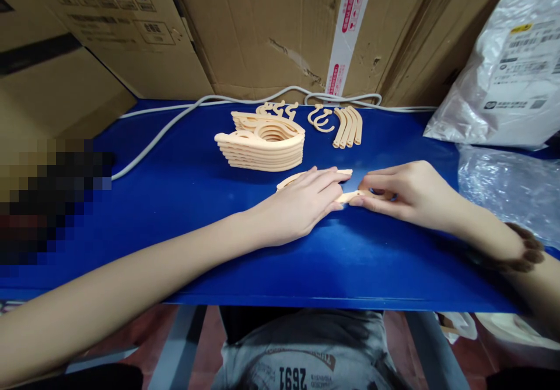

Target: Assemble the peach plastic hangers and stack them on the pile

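Note:
On the blue table [184, 203] my left hand [301, 206] lies flat, fingers stretched out, pressing on a peach plastic hanger piece [291, 179]. My right hand [406, 195] pinches the right end of that piece [356, 196] between thumb and fingers. Behind them stands a neat stack of peach plastic hangers [262, 142]. Further back right lie two loose hook parts [320, 117] and several curved arm parts [349, 126].
Cardboard boxes [271, 28] wall off the back of the table. A white cable [175, 119] runs along the back edge. Plastic bags [507, 69] sit at the right, one clear bag [503, 180] on the table. A blurred patch covers the left edge.

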Available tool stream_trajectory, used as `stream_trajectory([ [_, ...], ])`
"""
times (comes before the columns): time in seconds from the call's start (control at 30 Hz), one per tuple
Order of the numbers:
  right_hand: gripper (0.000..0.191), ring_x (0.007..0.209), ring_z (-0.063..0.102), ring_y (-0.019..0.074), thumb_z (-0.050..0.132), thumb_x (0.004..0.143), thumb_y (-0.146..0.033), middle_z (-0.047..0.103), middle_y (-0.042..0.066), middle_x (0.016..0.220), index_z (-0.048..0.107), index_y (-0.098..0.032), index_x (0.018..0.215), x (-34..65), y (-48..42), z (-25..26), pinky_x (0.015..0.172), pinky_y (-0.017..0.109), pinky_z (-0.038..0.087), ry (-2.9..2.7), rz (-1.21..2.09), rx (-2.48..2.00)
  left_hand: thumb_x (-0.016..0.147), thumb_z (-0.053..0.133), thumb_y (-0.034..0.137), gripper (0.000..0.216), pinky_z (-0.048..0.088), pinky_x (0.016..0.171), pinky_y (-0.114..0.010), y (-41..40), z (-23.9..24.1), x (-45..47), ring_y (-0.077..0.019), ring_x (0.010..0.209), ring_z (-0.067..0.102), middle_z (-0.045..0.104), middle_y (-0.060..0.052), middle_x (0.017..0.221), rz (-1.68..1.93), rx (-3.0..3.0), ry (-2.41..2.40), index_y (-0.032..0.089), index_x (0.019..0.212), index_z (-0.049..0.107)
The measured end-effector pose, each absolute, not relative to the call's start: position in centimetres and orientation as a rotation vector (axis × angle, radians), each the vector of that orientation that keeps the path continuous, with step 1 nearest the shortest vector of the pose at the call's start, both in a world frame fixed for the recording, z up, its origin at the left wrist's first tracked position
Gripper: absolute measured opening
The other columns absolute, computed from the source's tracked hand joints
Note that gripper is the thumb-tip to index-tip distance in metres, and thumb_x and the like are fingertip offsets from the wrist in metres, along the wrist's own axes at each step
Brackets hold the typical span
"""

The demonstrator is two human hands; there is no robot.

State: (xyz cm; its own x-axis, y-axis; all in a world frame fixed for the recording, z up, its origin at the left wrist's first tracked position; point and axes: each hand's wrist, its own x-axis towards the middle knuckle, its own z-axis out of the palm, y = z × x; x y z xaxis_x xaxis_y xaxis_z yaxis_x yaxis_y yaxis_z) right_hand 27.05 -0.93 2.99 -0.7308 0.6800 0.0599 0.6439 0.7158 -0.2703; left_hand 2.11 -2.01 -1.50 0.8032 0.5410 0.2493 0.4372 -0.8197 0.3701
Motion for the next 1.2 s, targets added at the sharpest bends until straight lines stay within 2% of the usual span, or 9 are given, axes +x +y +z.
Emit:
stream_trajectory([
  [0.33,0.057,0.045,0.039,0.0093,0.046,0.101,-0.064,0.047,-0.005,0.053,0.055,-0.021,0.065,26.9,-0.8,3.1,0.053,0.028,0.024,-2.76,0.461,-1.056,0.112,0.036,0.026,0.027,0.032,0.129,-0.052,-2.0,-1.6,2.1,-0.0283,0.151,0.043,0.049,-0.015,0.159,0.498,2.68,0.708,0.014,0.116,0.06],
  [0.4,0.054,0.046,0.039,0.0091,0.051,0.1,-0.06,0.047,-0.005,0.053,0.054,-0.021,0.063,26.9,-0.9,3.3,0.053,0.029,0.025,-2.767,0.498,-1.03,0.112,0.037,0.028,0.026,0.03,0.129,-0.053,-2.0,-1.5,2.1,-0.0278,0.152,0.042,0.049,-0.014,0.159,0.501,2.651,0.7,0.015,0.112,0.06],
  [0.5,0.047,0.048,0.044,0.0098,0.059,0.098,-0.053,0.054,-0.004,0.056,0.061,-0.02,0.064,26.7,-1.4,3.8,0.052,0.028,0.029,-2.793,0.691,-0.962,0.112,0.038,0.033,0.027,0.025,0.129,-0.059,-2.2,-1.3,2.2,-0.0275,0.153,0.04,0.049,-0.012,0.16,0.507,2.564,0.759,0.018,0.109,0.06],
  [0.57,0.042,0.05,0.048,0.01,0.066,0.095,-0.05,0.058,-0.003,0.059,0.066,-0.02,0.066,26.6,-2.0,4.2,0.052,0.027,0.032,-2.804,0.869,-0.92,0.11,0.039,0.034,0.027,0.028,0.128,-0.061,-2.2,-1.3,2.2,-0.0278,0.154,0.039,0.049,-0.013,0.16,0.516,2.511,0.81,0.019,0.113,0.061],
  [0.67,0.039,0.054,0.049,0.0097,0.073,0.09,-0.053,0.058,-0.005,0.06,0.067,-0.021,0.067,26.4,-2.9,4.5,0.054,0.026,0.033,-2.848,1.104,-0.856,0.1,0.051,0.027,0.025,0.032,0.127,-0.057,-2.0,-1.4,2.0,-0.0282,0.156,0.037,0.046,-0.017,0.162,0.544,2.469,0.812,0.018,0.122,0.061],
  [0.8,0.041,0.06,0.05,0.0101,0.075,0.088,-0.054,0.055,-0.007,0.061,0.062,-0.022,0.067,26.3,-3.7,4.5,0.059,0.026,0.035,-2.926,1.237,-0.819,0.087,0.056,0.015,0.046,0.025,0.129,-0.062,-1.7,-1.7,1.8,-0.0302,0.16,0.028,0.04,-0.018,0.165,0.51,2.469,0.744,0.017,0.132,0.059],
  [0.93,0.035,0.062,0.05,0.0102,0.077,0.089,-0.044,0.057,-0.007,0.065,0.06,-0.022,0.067,26.1,-3.8,4.5,0.064,0.027,0.036,-2.951,1.171,-0.848,0.095,0.047,0.014,0.044,0.025,0.13,-0.06,-1.4,-1.9,1.7,-0.0303,0.16,0.027,0.04,-0.02,0.165,0.501,2.479,0.736,0.014,0.138,0.058],
  [1.03,0.026,0.07,0.054,0.0123,0.073,0.089,-0.029,0.061,-0.006,0.071,0.057,-0.023,0.069,25.9,-3.9,4.5,0.075,0.029,0.04,-2.986,1.018,-0.871,0.101,0.045,0.017,0.042,0.024,0.131,-0.057,-1.2,-2.0,1.6,-0.0295,0.16,0.029,0.043,-0.02,0.163,0.517,2.486,0.765,0.01,0.141,0.056],
  [1.2,0.012,0.087,0.061,0.0227,0.064,0.088,-0.023,0.068,0.003,0.089,0.061,-0.024,0.076,26.3,-3.9,4.2,0.084,0.04,0.043,-3.009,0.468,-0.871,0.107,0.044,0.023,0.038,0.026,0.132,-0.05,-1.3,-2.1,1.7,-0.0245,0.156,0.037,0.047,-0.015,0.161,0.552,2.474,0.827,0.013,0.141,0.055],
])
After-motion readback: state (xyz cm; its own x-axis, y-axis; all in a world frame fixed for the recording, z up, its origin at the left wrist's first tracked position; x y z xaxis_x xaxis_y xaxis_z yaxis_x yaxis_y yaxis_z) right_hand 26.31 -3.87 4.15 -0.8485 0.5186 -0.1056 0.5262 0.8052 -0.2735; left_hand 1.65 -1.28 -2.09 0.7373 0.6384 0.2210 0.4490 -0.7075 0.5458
